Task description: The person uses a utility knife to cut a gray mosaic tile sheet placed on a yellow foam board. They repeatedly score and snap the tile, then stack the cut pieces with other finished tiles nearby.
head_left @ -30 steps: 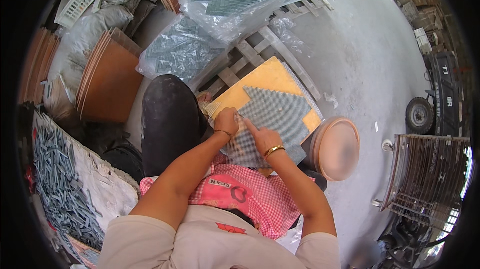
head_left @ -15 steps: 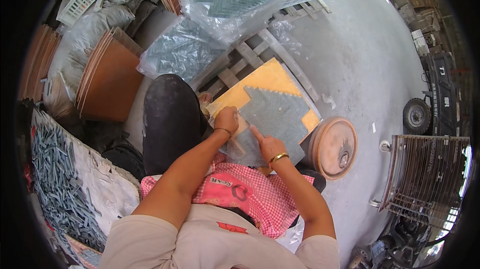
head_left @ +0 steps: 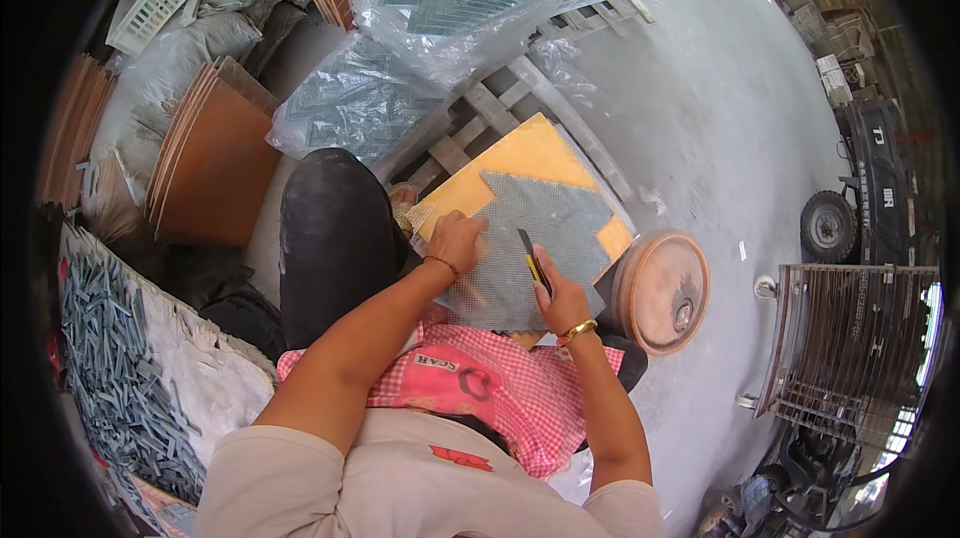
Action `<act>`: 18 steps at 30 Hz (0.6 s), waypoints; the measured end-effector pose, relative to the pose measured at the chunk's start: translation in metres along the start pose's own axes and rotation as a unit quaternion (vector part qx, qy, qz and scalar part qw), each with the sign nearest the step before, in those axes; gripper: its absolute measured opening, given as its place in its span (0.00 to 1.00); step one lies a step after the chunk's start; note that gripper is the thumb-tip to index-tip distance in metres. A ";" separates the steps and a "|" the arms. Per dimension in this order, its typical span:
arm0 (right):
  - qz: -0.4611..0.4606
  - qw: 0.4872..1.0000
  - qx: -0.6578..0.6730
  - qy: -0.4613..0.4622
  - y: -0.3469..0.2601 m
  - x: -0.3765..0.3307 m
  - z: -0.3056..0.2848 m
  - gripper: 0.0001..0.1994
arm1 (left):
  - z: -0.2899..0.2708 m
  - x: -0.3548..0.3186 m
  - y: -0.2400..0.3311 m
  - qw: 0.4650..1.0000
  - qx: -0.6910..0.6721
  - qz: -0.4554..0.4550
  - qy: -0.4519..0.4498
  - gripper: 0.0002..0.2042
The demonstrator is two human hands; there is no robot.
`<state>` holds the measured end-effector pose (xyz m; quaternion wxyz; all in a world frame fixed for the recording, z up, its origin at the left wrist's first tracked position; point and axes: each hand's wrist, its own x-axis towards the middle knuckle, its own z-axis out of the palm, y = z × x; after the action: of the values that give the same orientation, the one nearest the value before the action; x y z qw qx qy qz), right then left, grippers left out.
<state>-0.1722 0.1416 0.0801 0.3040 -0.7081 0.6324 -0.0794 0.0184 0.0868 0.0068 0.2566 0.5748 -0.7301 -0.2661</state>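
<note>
Two hands on mesh sheet (head_left: 545,228); round stand (head_left: 665,290) beside, pallet (head_left: 500,118) behind.

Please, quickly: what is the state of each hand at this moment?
Left hand: open, pressing flat on the grey mesh sheet over the yellow board.
Right hand: closed, holding a yellow-and-black utility knife against the mesh.
</note>
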 end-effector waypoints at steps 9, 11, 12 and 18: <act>0.048 0.998 0.049 -0.002 -0.011 -0.006 0.036 0.30 | 0.005 0.006 -0.005 0.991 0.047 0.027 -0.126 0.02; 0.063 0.997 0.039 -0.031 -0.013 -0.003 0.045 0.29 | 0.008 0.004 -0.010 0.993 0.039 0.047 -0.100 0.01; 0.061 0.997 0.027 -0.043 -0.013 -0.002 0.047 0.29 | 0.009 0.004 -0.011 0.994 0.034 0.057 -0.087 0.01; 0.122 0.989 -0.018 -0.084 -0.021 0.004 0.045 0.28 | 0.011 0.004 -0.011 0.996 0.016 0.058 -0.072 0.02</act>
<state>-0.1312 0.1530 0.0543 0.3504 -0.6349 0.6879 0.0295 0.0182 0.0814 -0.0083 0.2094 0.5151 -0.7827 -0.2796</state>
